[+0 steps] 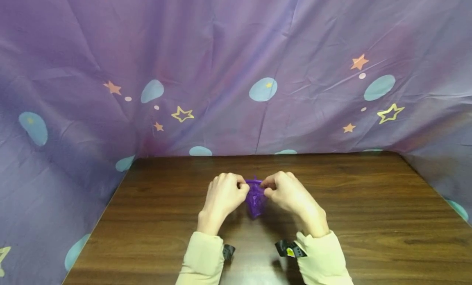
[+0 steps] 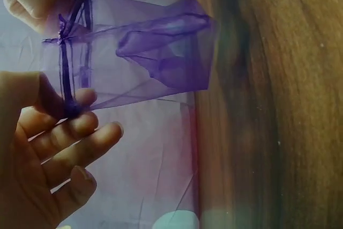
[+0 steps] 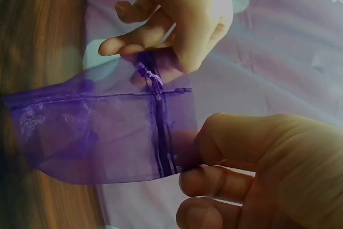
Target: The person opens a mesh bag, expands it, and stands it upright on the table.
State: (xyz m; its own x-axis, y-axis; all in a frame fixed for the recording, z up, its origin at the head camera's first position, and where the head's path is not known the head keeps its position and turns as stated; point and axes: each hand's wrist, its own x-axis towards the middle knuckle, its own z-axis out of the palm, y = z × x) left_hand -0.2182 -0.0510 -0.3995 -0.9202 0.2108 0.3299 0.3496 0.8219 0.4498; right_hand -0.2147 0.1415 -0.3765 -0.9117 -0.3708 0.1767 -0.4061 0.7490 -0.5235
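Observation:
A small sheer purple drawstring pouch point(image 1: 255, 201) hangs between the two hands, its closed end pointing down toward the table. My left hand point(image 1: 225, 195) pinches one side of its top edge between thumb and fingers. On the opposite side, my right hand point(image 1: 289, 195) pinches the same edge. The ribbon band point(image 2: 67, 73) runs across near the mouth, which is spread fairly wide. In the right wrist view, a knotted bit of drawstring point(image 3: 150, 76) shows near the left hand's fingertips. Creases and a darker folded patch point(image 2: 161, 52) show through the thin fabric.
A brown wood-grain table point(image 1: 166, 203) lies under the hands. Purple cloth point(image 1: 221, 72) printed with stars and blue spots hangs behind it and along the sides. Black wrist straps point(image 1: 289, 249) with small devices sit at the cream sleeves point(image 1: 324, 258).

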